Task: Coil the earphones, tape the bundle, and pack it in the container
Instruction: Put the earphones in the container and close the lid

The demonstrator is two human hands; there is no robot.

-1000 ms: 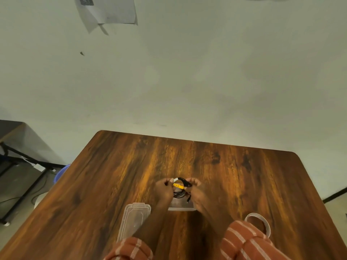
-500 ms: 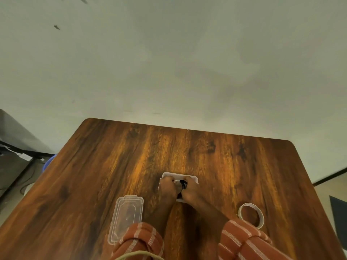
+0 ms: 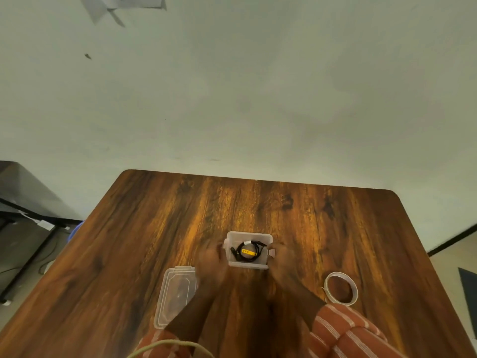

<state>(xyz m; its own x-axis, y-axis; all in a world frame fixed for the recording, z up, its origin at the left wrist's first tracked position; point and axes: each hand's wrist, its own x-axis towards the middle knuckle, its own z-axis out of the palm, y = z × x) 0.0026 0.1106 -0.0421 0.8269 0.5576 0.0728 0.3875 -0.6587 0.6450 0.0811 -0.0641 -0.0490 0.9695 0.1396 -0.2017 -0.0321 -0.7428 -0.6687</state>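
- Lid (image 3: 175,295) lying off, left of the container.
- Left hand (image 3: 210,259) blurring beside container (image 3: 248,264); finger state: cannot tell.
- Earphones (image 3: 248,250) sitting coiled inside; packing looks done.
- Right hand (image 3: 280,257) likewise blurred.
- Judging next: fetching lid.

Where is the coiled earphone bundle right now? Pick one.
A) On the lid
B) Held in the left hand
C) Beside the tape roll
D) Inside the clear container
D: the coiled earphone bundle lies inside the clear container, with both blurred hands off it at the container's sides.
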